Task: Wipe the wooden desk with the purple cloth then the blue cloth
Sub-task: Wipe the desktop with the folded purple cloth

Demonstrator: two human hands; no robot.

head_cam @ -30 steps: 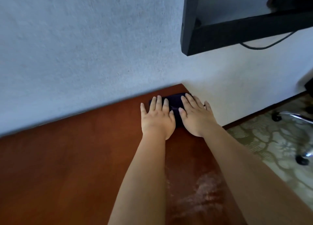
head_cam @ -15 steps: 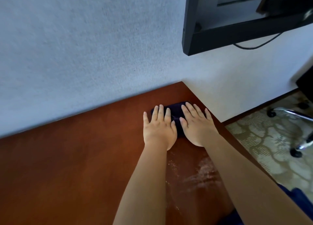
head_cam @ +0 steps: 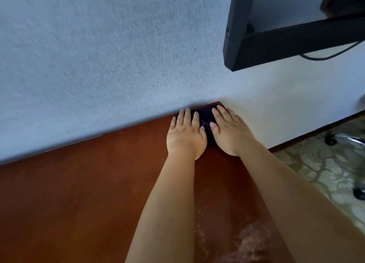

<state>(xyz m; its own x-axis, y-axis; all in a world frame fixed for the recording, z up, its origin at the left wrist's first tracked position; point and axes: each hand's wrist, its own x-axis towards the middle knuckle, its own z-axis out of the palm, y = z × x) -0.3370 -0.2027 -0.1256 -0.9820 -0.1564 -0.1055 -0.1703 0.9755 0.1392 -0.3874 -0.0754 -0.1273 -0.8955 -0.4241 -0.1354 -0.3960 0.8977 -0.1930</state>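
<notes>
The dark purple cloth [head_cam: 205, 116] lies folded flat at the far right corner of the reddish-brown wooden desk [head_cam: 88, 193], against the wall. My left hand [head_cam: 185, 134] presses on its left part with straight fingers. My right hand [head_cam: 230, 130] presses flat on its right part, fingers reaching the desk's corner. Most of the cloth is hidden under both hands. A pale dusty smear [head_cam: 254, 241] marks the desk near its front, between my forearms. The blue cloth is not in view.
A grey-white wall [head_cam: 98, 55] runs along the desk's back edge. A black wall-mounted frame [head_cam: 276, 45] with a cable hangs at upper right. To the right, below the desk, lies a patterned floor [head_cam: 320, 167] with a chair's chrome legs and castors [head_cam: 347, 142].
Both hands have slid the purple cloth away from me, from a little short of the corner up to the wall at the desk's far right corner.
</notes>
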